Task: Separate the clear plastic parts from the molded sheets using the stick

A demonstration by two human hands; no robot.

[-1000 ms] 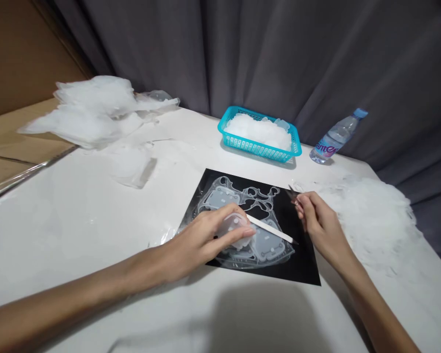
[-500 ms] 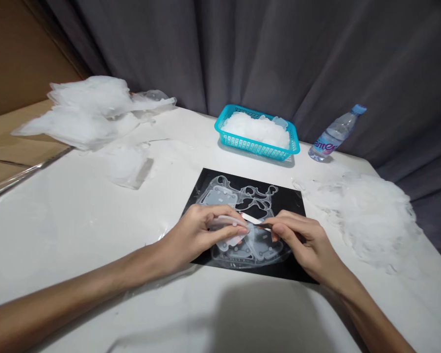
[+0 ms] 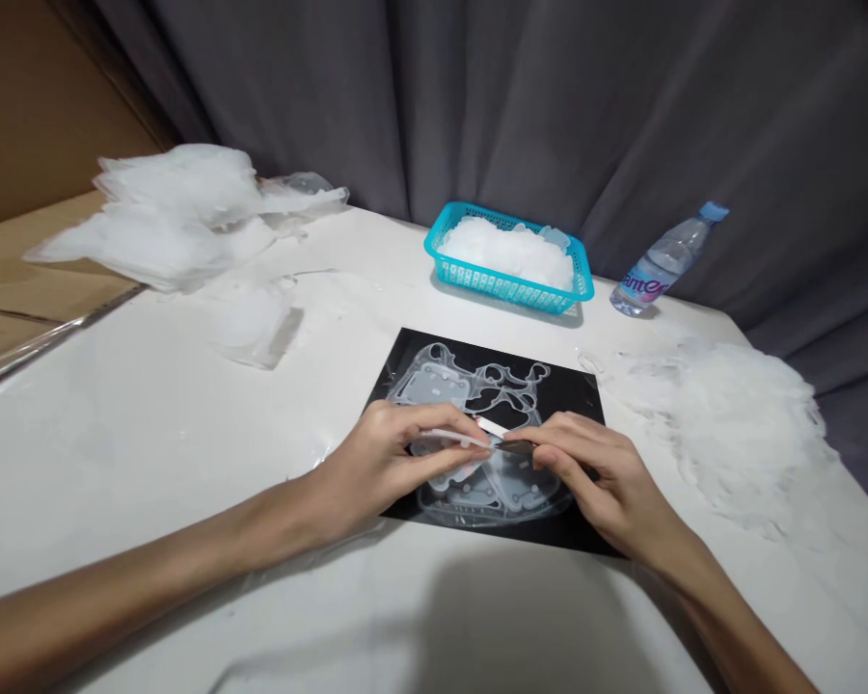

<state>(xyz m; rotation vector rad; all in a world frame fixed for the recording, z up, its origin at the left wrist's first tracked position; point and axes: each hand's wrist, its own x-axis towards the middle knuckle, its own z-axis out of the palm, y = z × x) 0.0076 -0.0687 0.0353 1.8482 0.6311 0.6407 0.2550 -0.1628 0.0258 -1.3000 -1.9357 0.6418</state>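
One expanse of smooth brown cardboard lies at the far left, with one loose heap of filmy white pieces spilling from it onto the glossy white table; its layers are too blurred to count. Just nearer to me sits one small, flat translucent scrap. My left hand pinches one thin, curved, frosted piece between thumb and fingers, holding it above one matte black sheet. Clear plastic cut-outs with looped, rounded edges overlap on that sheet, their number hard to tell, and part of one slim white stick shows between my hands. Beyond the sheet stands one teal basket of perforated plastic, filled with small white pieces. One narrow dark tool, gripped in the closed fingers of my right hand, points at the edge of the frosted piece; whether they touch, I cannot tell. Farther right stand one clear, blue-capped bottle and, nearer me, one wide, wispy white mound.
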